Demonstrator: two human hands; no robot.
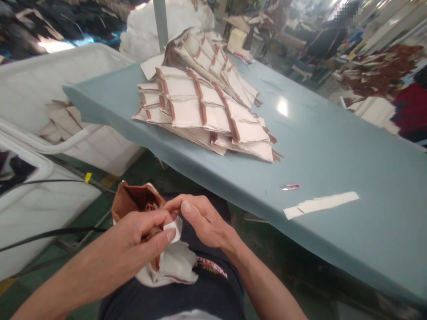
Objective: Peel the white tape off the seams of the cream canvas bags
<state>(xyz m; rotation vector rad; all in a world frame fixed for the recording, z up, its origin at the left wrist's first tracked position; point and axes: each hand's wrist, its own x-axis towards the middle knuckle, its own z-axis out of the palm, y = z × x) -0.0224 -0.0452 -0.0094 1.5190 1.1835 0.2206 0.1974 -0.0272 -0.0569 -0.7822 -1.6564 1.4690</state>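
Note:
Close to my lap, a bundle of brown and off-white fabric pieces (171, 266) is gathered at its middle, its brown upper part folded open. My left hand (140, 238) is closed around this gathered middle, the thumb pressing on a small white strip (174, 230) that lies across it. My right hand (203, 220) is curled against the bundle's far right side, its fingertips at the upper end of the white strip. Part of that strip is hidden behind my fingers.
On the blue-green table (333, 160) lie stacks of cream fabric pieces with brown edging (187, 104), pink-handled thread snips (291, 187) and several white strips (322, 204). White bins (100, 146) stand at left. Dark cables (50, 233) run beside me. A person (320, 44) is in the background.

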